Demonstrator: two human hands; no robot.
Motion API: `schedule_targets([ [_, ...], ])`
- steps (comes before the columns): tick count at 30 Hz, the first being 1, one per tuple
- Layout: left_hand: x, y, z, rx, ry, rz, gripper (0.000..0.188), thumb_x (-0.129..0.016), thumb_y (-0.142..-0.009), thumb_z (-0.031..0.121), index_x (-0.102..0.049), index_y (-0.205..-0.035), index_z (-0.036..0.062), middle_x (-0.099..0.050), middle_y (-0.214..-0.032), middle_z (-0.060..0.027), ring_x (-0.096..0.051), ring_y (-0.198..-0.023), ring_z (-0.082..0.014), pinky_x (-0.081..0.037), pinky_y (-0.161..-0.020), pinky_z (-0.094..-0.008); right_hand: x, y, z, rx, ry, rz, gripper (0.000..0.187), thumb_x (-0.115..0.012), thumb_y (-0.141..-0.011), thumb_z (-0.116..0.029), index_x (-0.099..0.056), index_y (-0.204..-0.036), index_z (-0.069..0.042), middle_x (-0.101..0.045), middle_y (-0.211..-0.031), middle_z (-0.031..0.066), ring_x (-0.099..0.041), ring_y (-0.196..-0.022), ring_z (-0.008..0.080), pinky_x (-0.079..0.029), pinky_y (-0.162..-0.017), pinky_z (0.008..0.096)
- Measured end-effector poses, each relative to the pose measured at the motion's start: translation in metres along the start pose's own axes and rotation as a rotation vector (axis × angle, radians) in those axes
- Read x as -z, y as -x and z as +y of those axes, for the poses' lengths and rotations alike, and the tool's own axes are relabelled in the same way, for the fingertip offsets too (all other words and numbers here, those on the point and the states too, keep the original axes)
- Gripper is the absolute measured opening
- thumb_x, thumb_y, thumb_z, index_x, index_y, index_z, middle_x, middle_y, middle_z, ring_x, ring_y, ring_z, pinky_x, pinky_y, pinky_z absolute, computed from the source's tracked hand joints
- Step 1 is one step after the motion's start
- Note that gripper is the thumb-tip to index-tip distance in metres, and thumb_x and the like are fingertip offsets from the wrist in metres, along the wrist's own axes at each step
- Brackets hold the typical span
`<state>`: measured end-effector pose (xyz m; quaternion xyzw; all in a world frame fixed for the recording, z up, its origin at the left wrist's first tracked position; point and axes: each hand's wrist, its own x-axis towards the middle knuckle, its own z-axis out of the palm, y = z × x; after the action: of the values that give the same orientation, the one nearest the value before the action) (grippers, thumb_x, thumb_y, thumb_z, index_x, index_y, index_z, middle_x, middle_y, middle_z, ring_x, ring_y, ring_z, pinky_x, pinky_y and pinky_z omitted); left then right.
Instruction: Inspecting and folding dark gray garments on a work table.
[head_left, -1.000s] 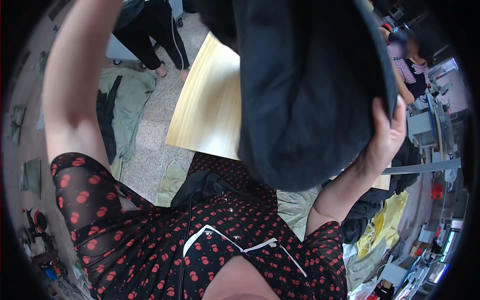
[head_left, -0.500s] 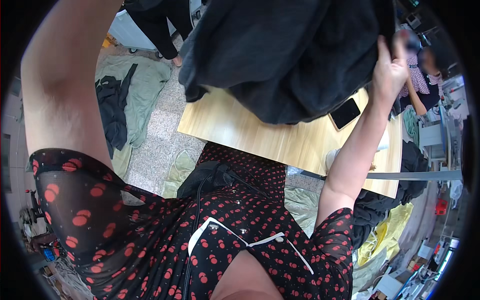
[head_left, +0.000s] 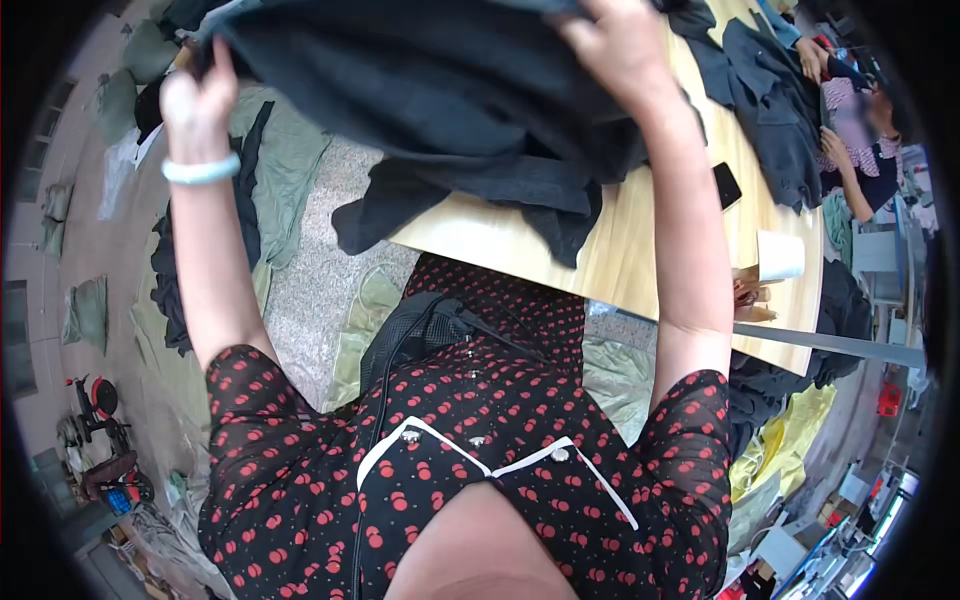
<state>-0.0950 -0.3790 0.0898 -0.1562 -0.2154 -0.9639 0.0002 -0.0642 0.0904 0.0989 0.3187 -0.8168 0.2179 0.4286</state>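
Note:
A black garment (head_left: pixel 430 80) is stretched between my raised hands at the far side of the wooden table (head_left: pixel 625 235). My left hand (head_left: pixel 198 100), with a pale bangle at the wrist, pinches its left end out past the table's edge. My right hand (head_left: pixel 618 50) grips its upper right part, over the table. Lower parts of the cloth drape onto the tabletop, and one dark end hangs beyond the left edge. The garment's exact kind cannot be made out, and its top runs out of view.
A phone (head_left: pixel 727 187), a white cup (head_left: pixel 780 255) and a second dark garment (head_left: pixel 770 110) lie on the table's right. A co-worker's hand (head_left: pixel 838 150) touches that garment. A grey bar (head_left: pixel 830 344) crosses the near right corner. Green cloth (head_left: pixel 285 190) covers floor at left.
My left hand has come down into view at the left, holding the garment's end. My right hand has moved left and up. The garment has spread leftward, uncovering the second garment.

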Motion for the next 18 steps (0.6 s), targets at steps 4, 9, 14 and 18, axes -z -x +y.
schedule_targets([
  [4, 0.112, 0.085, -0.031, -0.041, -0.346, 0.879, 0.032, -0.029, -0.096, 0.01, -0.054, -0.112, -0.0039, -0.059, -0.113, -0.0184, -0.06, -0.101, -0.0305, -0.054, -0.085, -0.0406, -0.02, 0.099, -0.003, -0.353, -0.185, -0.305, 0.021, -0.066, -0.08, -0.012, -0.063, -0.098, -0.001, -0.064, -0.094, 0.0137, -0.062, -0.085, 0.0285, -0.049, -0.077, 0.0336],
  [9, 0.096, 0.128, -0.043, 0.236, -0.635, 0.867, 0.03, -0.037, -0.097, 0.015, -0.053, -0.115, -0.0019, -0.061, -0.108, -0.0172, -0.063, -0.097, -0.0294, -0.056, -0.078, -0.0375, 0.018, 0.201, -0.026, -0.861, -0.154, -0.661, 0.04, -0.066, -0.083, -0.032, -0.061, -0.103, 0.002, -0.065, -0.082, 0.0171, -0.063, -0.076, 0.0251, -0.049, -0.069, 0.0342],
  [14, 0.071, 0.122, -0.1, -0.71, -2.463, 0.319, 0.044, -0.061, -0.081, 0.016, -0.051, -0.121, 0.0004, -0.058, -0.107, -0.0187, -0.055, -0.1, -0.0333, -0.043, -0.089, -0.0402, 0.018, 0.245, -0.056, -1.067, -0.285, -0.612, 0.04, -0.072, -0.078, -0.028, -0.059, -0.1, 0.003, -0.057, -0.071, 0.0078, -0.053, -0.064, 0.0157, -0.046, -0.062, 0.0295],
  [18, -0.027, 0.139, -0.221, -0.353, -2.065, -0.477, 0.051, -0.07, -0.072, 0.016, -0.053, -0.118, 0.0, -0.056, -0.11, -0.0184, -0.053, -0.104, -0.0331, -0.041, -0.093, -0.0408, 0.002, 0.256, -0.059, -1.164, -0.23, -0.606, 0.03, -0.07, -0.077, -0.026, -0.059, -0.087, 0.0, -0.056, -0.066, 0.0108, -0.055, -0.061, 0.0211, -0.044, -0.059, 0.0338],
])
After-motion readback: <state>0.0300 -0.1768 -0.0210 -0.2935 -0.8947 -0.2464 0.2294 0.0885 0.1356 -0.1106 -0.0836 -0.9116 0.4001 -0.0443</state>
